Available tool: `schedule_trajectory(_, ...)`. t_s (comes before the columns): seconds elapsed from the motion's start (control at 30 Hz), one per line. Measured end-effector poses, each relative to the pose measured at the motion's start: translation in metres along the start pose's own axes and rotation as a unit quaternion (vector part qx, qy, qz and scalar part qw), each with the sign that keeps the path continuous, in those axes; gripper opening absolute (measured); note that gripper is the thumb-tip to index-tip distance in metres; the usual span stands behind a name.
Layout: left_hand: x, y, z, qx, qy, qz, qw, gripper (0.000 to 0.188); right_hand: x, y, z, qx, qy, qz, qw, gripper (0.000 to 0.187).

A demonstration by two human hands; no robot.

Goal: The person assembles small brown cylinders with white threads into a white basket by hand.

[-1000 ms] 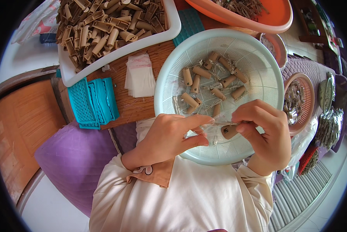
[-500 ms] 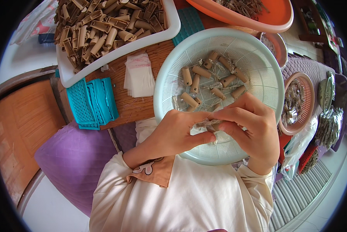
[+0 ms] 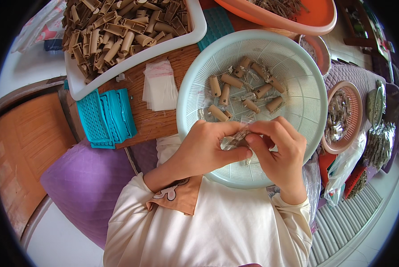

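Both hands meet over the near edge of the pale basket, and the grip is a shared one: the left hand and the right hand pinch a small clear plastic bag between thumbs and fingertips, close and narrow. Something brown seems to sit inside the bag, though the fingers hide most of it, so I can't be sure.

A second ago the hands were a little apart, the right one holding a brown tube at the bag's mouth. Now they have closed together and that piece is out of sight, which reads to me as the piece having gone in and the bag being pressed shut.

Just beyond the fingers, in the basket, lie about ten brown tubes in clear bags. To the left on the wooden tabletop rests a stack of empty clear bags, and left of that a pile of teal plastic trays. At the far left a white bin holds loose brown tubes. An orange bowl sits at the far right, and a round brown basket to the right.
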State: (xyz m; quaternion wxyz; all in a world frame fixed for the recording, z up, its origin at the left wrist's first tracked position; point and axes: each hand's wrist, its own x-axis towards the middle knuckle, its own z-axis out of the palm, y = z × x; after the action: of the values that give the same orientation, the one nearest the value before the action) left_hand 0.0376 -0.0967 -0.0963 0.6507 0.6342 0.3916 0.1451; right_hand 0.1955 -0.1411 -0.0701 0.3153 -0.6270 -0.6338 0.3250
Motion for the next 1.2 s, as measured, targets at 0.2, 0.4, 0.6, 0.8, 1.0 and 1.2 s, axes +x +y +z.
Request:
schedule_trajectory(0.2,0.0,-0.004,-0.001,-0.023,0.036,-0.002,0.999,0.032,-0.005,0.006,0.0,-0.035,-0.065,-0.082,0.994,0.021)
schedule_trajectory(0.4,0.0,-0.018,0.006,-0.094,0.037,0.028,0.994,0.036,-0.014,0.019,0.012,-0.036,-0.054,-0.08,0.995,0.035)
schedule_trajectory(0.6,-0.001,-0.028,0.012,-0.156,0.057,0.031,0.986,0.039,-0.027,0.026,0.031,0.449,0.03,0.116,0.886,0.055)
schedule_trajectory(0.8,0.005,-0.028,0.02,-0.053,0.116,0.163,0.978,0.039,-0.028,0.032,0.033,0.381,0.002,0.132,0.915,0.039)
schedule_trajectory(1.0,-0.005,-0.011,0.017,-0.023,0.196,0.129,0.972,0.038,-0.031,0.034,0.026,0.262,0.012,0.129,0.956,0.022)
schedule_trajectory(1.2,-0.007,-0.011,0.007,0.305,0.278,0.408,0.814,0.022,-0.025,0.017,0.031,0.13,0.075,0.038,0.988,0.021)
